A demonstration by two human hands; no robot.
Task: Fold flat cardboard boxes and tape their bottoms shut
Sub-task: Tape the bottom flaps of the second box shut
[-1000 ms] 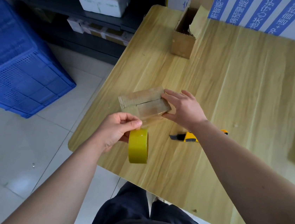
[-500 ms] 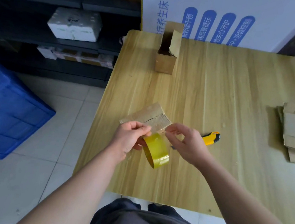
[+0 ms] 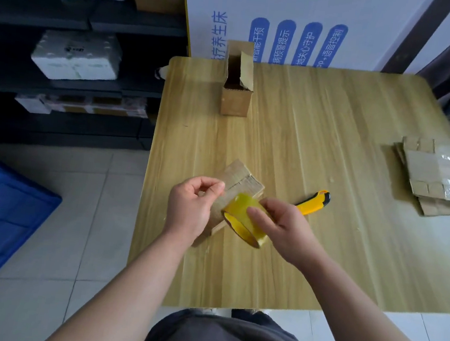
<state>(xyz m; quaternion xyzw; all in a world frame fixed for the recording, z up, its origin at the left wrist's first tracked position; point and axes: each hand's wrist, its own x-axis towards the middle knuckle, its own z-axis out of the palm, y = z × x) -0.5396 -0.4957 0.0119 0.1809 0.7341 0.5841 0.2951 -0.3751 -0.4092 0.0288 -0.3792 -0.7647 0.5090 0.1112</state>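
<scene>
Yellow tape roll [image 3: 243,220] sits in our right hand [image 3: 281,230], fingers curled over its top, pressed against the near face of the folded box [image 3: 242,180]. Our left hand [image 3: 189,211] grips the box's left edge, thumb and forefinger pinched. Both hover at the table's [image 3: 304,151] near-left, a utility knife [image 3: 312,202] just beyond.

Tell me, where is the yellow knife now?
Head view: the yellow utility knife lies on the wooden table, just beyond the right hand holding the tape roll, right of the folded box the left hand grips.
</scene>
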